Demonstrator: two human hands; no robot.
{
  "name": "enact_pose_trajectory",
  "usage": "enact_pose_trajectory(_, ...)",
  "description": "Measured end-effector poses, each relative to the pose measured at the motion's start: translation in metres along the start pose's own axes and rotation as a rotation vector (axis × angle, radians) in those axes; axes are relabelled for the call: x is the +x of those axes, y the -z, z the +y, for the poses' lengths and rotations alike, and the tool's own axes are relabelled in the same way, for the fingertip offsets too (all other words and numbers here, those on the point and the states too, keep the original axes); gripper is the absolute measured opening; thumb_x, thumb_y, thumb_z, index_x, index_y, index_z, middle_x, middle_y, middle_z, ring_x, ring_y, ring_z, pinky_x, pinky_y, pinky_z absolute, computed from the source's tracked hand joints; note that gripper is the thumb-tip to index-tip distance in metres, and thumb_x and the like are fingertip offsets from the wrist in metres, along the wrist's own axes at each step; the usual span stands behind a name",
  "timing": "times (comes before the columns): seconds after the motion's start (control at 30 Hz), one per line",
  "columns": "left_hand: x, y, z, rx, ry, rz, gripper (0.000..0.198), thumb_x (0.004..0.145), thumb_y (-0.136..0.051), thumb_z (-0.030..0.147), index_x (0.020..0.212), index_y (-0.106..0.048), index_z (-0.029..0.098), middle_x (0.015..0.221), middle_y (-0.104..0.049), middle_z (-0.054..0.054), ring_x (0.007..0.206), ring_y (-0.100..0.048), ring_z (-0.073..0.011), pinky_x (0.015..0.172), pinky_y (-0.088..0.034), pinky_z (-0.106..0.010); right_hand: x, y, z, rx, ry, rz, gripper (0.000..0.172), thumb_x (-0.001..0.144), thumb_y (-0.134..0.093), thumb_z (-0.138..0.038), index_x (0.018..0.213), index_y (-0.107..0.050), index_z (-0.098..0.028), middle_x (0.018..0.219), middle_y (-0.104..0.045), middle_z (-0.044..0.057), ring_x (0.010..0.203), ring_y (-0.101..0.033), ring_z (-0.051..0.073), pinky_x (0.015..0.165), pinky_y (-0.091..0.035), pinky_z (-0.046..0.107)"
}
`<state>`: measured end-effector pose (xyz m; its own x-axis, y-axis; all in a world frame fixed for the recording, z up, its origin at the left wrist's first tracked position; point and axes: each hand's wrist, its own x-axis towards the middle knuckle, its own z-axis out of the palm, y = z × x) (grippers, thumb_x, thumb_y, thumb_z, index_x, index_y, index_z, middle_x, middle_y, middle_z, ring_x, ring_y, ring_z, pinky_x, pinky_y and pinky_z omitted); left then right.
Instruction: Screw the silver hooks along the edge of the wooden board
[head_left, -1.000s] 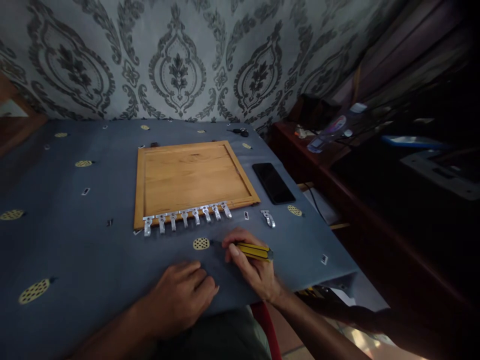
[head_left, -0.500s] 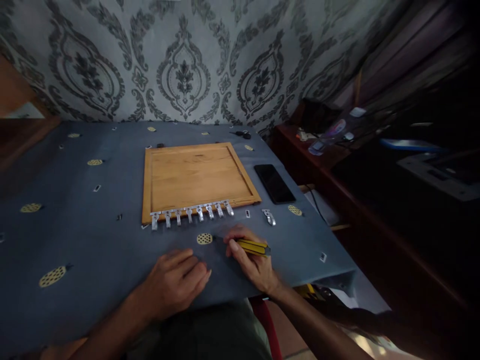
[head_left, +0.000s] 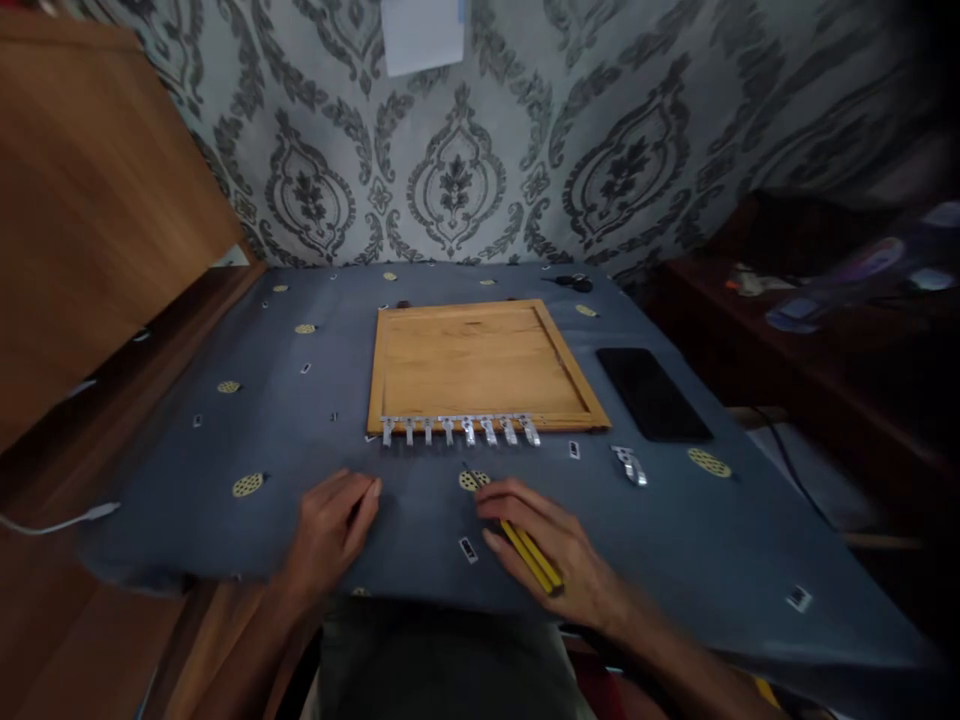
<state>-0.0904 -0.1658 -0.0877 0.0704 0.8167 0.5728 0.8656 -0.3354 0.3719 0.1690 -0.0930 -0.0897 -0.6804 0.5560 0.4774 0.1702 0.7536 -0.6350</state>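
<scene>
My right hand point(head_left: 551, 540) is closed around a screwdriver point(head_left: 531, 558) with a yellow and black handle. Its thin shaft points forward, towards a wooden framed panel point(head_left: 480, 360) lying flat on the table. Along the panel's near edge runs a row of several silver metal hooks point(head_left: 469, 430). To the right of the panel, loose metal hooks point(head_left: 628, 466) rest on the cloth. My left hand point(head_left: 326, 530) lies on the cloth at the near side, fingers curled together, with nothing visible in it.
A blue patterned tablecloth point(head_left: 300, 450) covers the table. A black phone point(head_left: 652, 393) lies right of the panel, and a dark, thin-tipped object point(head_left: 574, 283) lies behind it. A white cable point(head_left: 97, 511) reaches over the left edge. At right, a plastic bottle point(head_left: 840, 275) appears blurred.
The view has swung left, bringing the wooden cabinet in. My hands have moved farther apart. The screwdriver now points more forward, its handle angled back towards me.
</scene>
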Motion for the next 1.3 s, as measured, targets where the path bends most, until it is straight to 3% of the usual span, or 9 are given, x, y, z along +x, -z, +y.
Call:
enact_pose_trajectory(0.13,0.003,0.004,-0.025,0.175,0.188,-0.066,0.019,0.099,-0.045,0.022,0.094,-0.062,0.018,0.085,-0.068,-0.003,0.080,-0.062,-0.0162,0.074,-0.047,-0.029,0.007,-0.001,0.000,-0.064,0.103,-0.180,0.017,0.091,-0.059,-0.023,0.108,-0.063,-0.021,0.115,-0.068,0.011,0.102,-0.069,0.022,0.086,-0.060,0.037)
enact_pose_trajectory(0.33,0.023,0.012,-0.077,0.266,0.348,-0.109,0.026,0.096,-0.040,0.022,0.111,-0.061,0.016,0.102,-0.064,-0.010,0.097,-0.061,-0.0226,0.089,-0.049,-0.038,0.031,0.002,0.002,-0.069,0.143,-0.370,0.027,0.088,-0.063,-0.026,0.113,-0.067,-0.020,0.133,-0.064,0.013,0.119,-0.062,0.028,0.097,-0.054,0.049)
enact_pose_trajectory(0.5,0.027,0.009,-0.093,0.296,0.349,-0.102,0.029,0.096,-0.039,0.021,0.114,-0.061,0.017,0.105,-0.062,-0.011,0.101,-0.058,-0.0234,0.093,-0.049,-0.042,0.034,0.000,0.012,-0.103,0.148,-0.460,0.030,0.088,-0.063,-0.025,0.117,-0.069,-0.022,0.145,-0.056,0.010,0.127,-0.056,0.028,0.106,-0.047,0.052)
enact_pose_trajectory(0.63,0.029,0.006,-0.094,0.329,0.304,-0.132,0.029,0.095,-0.043,0.025,0.116,-0.063,0.019,0.104,-0.064,-0.009,0.098,-0.059,-0.0222,0.089,-0.050,-0.039,0.022,0.002,0.020,-0.088,0.133,-0.430,0.032,0.087,-0.065,-0.025,0.119,-0.069,-0.024,0.147,-0.054,0.009,0.130,-0.054,0.028,0.111,-0.042,0.054)
enact_pose_trajectory(0.87,0.039,0.013,-0.107,0.273,0.162,-0.233,0.031,0.090,-0.040,0.024,0.094,-0.070,0.022,0.096,-0.069,-0.010,0.091,-0.065,-0.0242,0.082,-0.053,-0.038,0.010,0.012,0.013,-0.155,0.089,-0.434,0.041,0.087,-0.068,-0.039,0.124,-0.067,-0.022,0.150,-0.050,0.010,0.137,-0.048,0.031,0.114,-0.038,0.054)
enact_pose_trajectory(1.0,0.049,0.018,-0.119,0.247,0.141,-0.320,0.026,0.089,-0.042,0.036,0.087,-0.065,0.024,0.088,-0.070,-0.005,0.085,-0.067,-0.0254,0.076,-0.052,-0.036,0.000,0.013,0.013,-0.167,0.137,-0.326,0.037,0.092,-0.063,-0.039,0.121,-0.067,-0.016,0.146,-0.055,0.012,0.137,-0.048,0.027,0.114,-0.037,0.049)
enact_pose_trajectory(1.1,0.061,0.021,-0.122,0.252,0.187,-0.391,0.019,0.091,-0.042,0.033,0.086,-0.060,0.027,0.078,-0.068,0.006,0.070,-0.064,-0.0164,0.067,-0.047,-0.027,-0.014,0.017,0.018,-0.233,0.133,-0.169,0.031,0.098,-0.055,-0.035,0.118,-0.066,-0.015,0.138,-0.061,0.014,0.125,-0.059,0.024,0.106,-0.046,0.045)
enact_pose_trajectory(1.2,0.071,0.020,-0.119,0.297,0.242,-0.411,0.015,0.087,-0.044,0.031,0.084,-0.058,0.026,0.067,-0.066,0.010,0.064,-0.061,-0.0144,0.063,-0.040,-0.023,-0.031,0.029,0.023,-0.315,-0.024,0.069,0.022,0.099,-0.051,-0.028,0.109,-0.067,-0.018,0.119,-0.070,0.012,0.103,-0.068,0.022,0.089,-0.055,0.038)
enact_pose_trajectory(1.3,0.081,0.017,-0.116,0.378,0.270,-0.422,0.018,0.081,-0.043,0.029,0.081,-0.060,0.024,0.069,-0.068,0.004,0.065,-0.062,-0.0182,0.064,-0.038,-0.026,-0.045,0.048,0.033,-0.387,-0.319,0.383,0.019,0.099,-0.048,-0.027,0.098,-0.066,-0.020,0.092,-0.069,0.008,0.079,-0.068,0.020,0.072,-0.055,0.032)
